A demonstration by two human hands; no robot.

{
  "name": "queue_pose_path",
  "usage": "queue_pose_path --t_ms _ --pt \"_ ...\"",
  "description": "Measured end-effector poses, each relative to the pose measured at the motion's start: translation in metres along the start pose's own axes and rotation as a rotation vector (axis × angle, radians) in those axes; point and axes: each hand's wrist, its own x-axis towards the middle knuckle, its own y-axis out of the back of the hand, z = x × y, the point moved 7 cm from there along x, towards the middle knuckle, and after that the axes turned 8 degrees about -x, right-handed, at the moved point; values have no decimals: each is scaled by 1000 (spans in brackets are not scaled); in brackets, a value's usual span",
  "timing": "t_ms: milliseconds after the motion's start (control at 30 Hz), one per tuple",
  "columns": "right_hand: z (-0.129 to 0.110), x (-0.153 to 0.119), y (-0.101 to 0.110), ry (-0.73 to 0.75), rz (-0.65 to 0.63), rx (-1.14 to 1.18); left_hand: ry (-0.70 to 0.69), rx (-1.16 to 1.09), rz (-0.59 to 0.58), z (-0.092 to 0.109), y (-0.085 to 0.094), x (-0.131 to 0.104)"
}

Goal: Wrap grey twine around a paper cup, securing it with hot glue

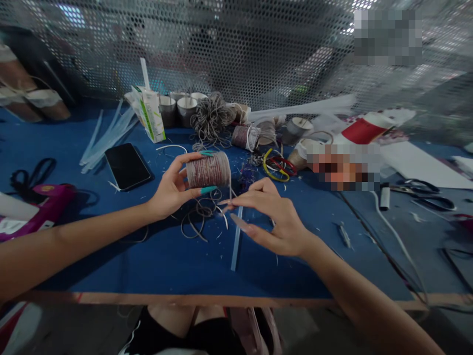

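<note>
My left hand (171, 190) is closed around a spool (209, 170) wound with reddish-grey cord, held on its side above the table, with green nails against its rim. A pale cord (231, 188) drops from the spool's right end to the fingertips of my right hand (271, 212). The right index finger meets the cord while the thumb stands a little apart; the exact grip is partly blurred. Beneath the spool, loose loops of cord (192, 224) lie on the blue table (166, 268). A translucent stick (237, 239) lies below my right fingers.
A phone (127, 166) and a purple glue gun (55, 197) lie left. Behind are a drink carton (150, 113), grey cups (186, 109), a cord tangle (211, 117) and cord-wound spools (246, 136). Scissors (424, 190) and a white cable (395, 231) are right. Perforated metal (229, 49) stands behind.
</note>
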Motion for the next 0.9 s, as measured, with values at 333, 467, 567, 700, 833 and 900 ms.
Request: queue_pose_path --t_ms 333,467,567,700,833,900 --pt "7 -9 -30 -114 -221 212 -9 -227 271 -1 22 0" --pt "24 -11 -35 -439 -154 376 -66 -346 361 2 26 2" --pt "47 -19 -32 -728 8 419 -112 -363 431 5 30 2" --pt "76 -28 -3 -893 214 100 -30 -338 547 1 35 -2" --pt "94 -32 12 -990 208 96 25 -346 627 -1 37 -4" --pt "96 -32 5 -1045 110 264 -1 -353 612 2 36 -3"
